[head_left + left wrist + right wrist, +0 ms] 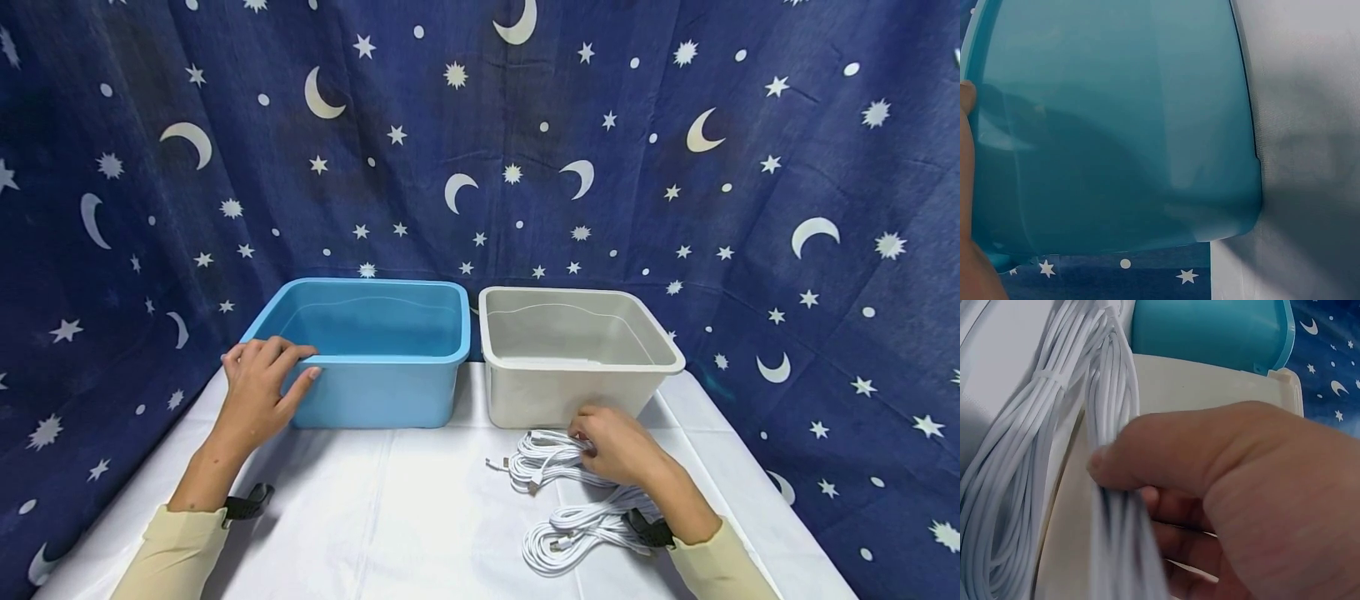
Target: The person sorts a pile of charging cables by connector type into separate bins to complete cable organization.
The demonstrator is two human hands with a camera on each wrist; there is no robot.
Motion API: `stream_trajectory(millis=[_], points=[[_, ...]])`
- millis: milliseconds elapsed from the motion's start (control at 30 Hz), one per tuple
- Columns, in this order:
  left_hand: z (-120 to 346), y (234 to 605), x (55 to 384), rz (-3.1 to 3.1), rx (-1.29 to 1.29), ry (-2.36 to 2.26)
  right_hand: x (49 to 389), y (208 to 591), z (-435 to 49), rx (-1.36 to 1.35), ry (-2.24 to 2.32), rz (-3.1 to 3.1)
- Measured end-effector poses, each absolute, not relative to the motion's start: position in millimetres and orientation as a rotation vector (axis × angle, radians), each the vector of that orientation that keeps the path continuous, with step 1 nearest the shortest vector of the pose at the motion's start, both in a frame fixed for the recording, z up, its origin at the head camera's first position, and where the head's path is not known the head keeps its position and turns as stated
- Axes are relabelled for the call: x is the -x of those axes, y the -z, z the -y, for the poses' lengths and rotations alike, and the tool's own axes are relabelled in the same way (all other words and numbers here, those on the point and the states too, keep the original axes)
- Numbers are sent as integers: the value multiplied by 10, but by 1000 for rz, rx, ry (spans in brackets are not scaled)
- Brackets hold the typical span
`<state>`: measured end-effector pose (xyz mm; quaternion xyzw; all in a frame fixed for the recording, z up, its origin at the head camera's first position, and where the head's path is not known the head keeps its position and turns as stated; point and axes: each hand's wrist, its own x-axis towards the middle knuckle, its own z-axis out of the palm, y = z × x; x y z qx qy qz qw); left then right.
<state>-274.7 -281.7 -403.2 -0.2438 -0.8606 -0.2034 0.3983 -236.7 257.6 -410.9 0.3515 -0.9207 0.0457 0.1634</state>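
My left hand (258, 392) grips the near left rim of a light blue plastic bin (375, 396), fingers over the edge and thumb on the outer wall. My right hand (618, 446) pinches a tied bundle of white cable (1113, 394) between thumb and fingers, just in front of a light grey bin (540, 396). Another coiled white cable bundle (1010, 462) lies beside the held one. Closer to me, more coiled white cable (555, 546) rests on the table under the right wrist. Small metal-ended plugs show among the loops.
The two bins stand side by side at the back of a table (375, 517) covered in white cloth. Close behind and along both sides hangs a dark blue curtain (510, 125) with moons and stars.
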Motion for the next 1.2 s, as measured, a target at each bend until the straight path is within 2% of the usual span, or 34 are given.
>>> stream_trajectory(millis=[1200], points=[[2824,4037,2764,2162,625,517,2285,3804,-2433,-1076,-229,2263]])
